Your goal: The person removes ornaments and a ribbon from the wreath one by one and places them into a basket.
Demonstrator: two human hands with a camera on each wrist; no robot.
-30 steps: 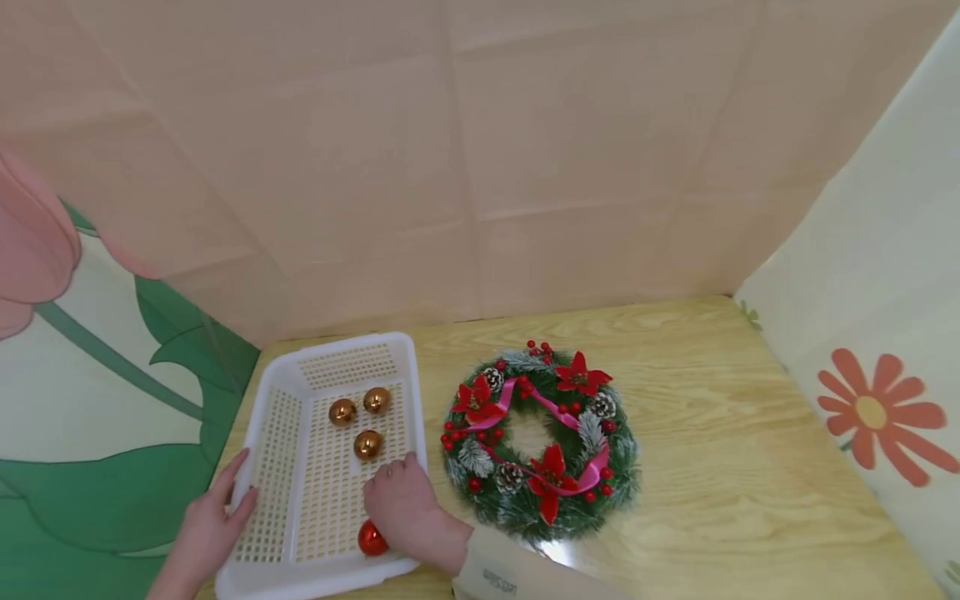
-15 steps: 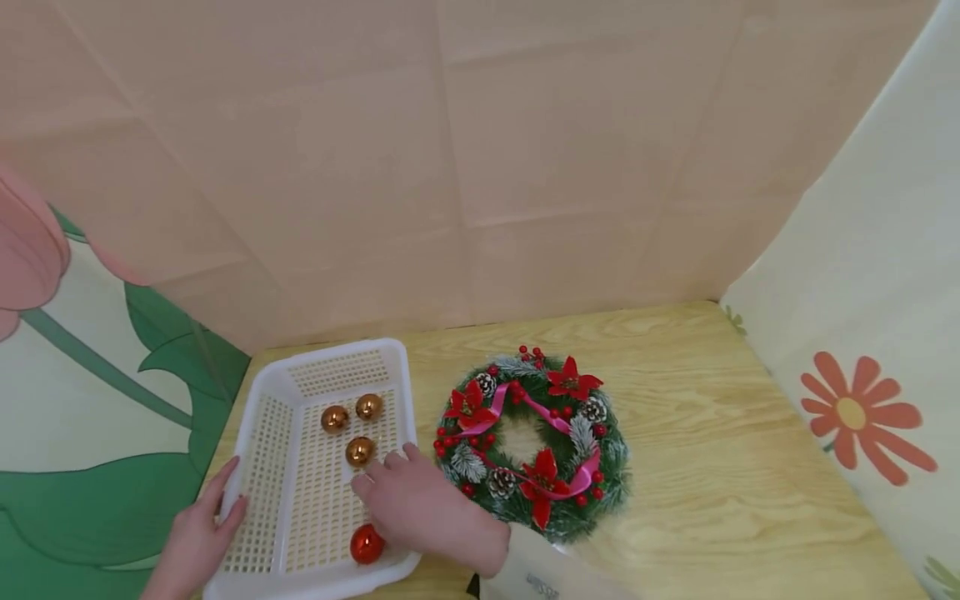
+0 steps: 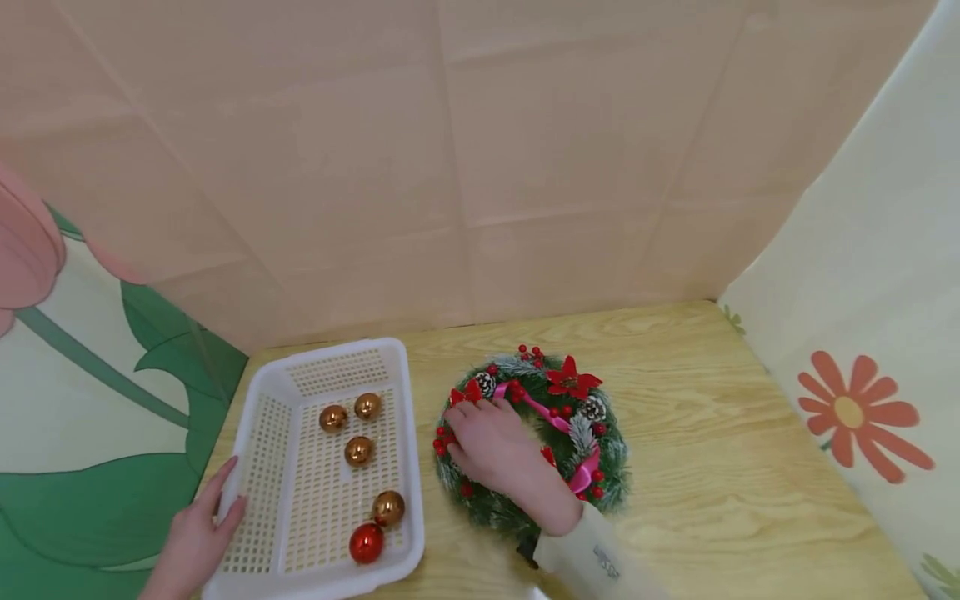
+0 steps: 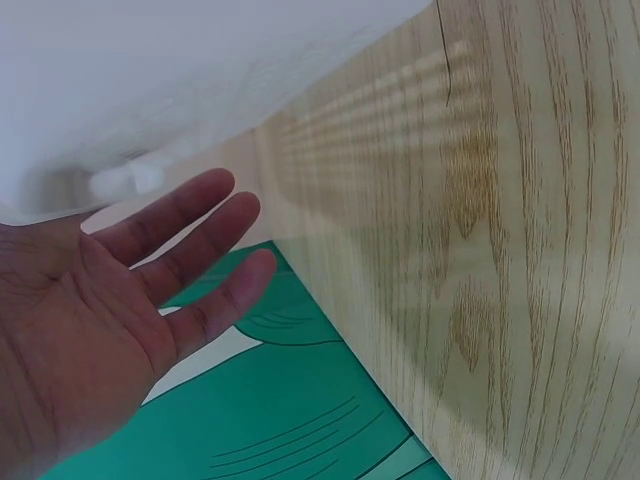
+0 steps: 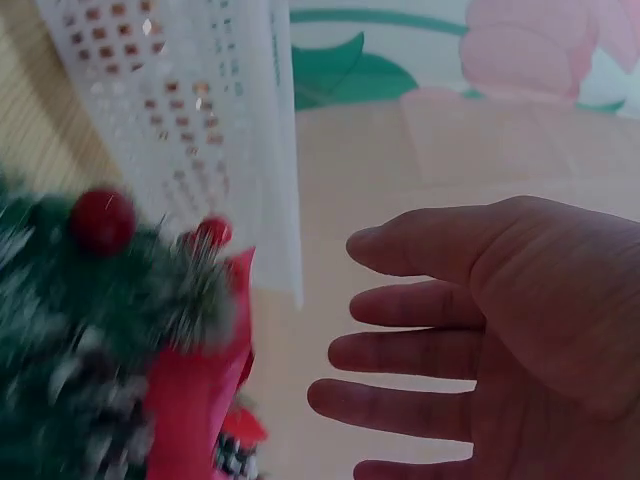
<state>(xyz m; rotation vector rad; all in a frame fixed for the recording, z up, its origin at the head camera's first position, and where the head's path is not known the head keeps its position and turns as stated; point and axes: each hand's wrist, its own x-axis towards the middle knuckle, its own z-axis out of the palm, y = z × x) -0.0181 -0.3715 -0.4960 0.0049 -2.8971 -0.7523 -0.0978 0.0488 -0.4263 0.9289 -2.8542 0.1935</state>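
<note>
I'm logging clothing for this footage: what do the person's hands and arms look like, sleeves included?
The left hand and right hand are bare, without gloves or visible rings. The right sleeve is pale beige, with a small dark marking too blurred to read. No left sleeve shows.

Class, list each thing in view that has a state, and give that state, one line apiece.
Basket: upright, uncovered, holding five balls
Gold balls: four, loose in the basket
Red ball: in the basket, beside a gold one
Wreath: lying flat, partly hidden
Left hand: spread, at the basket's rim
Right hand: empty, fingers straight, over the wreath
</note>
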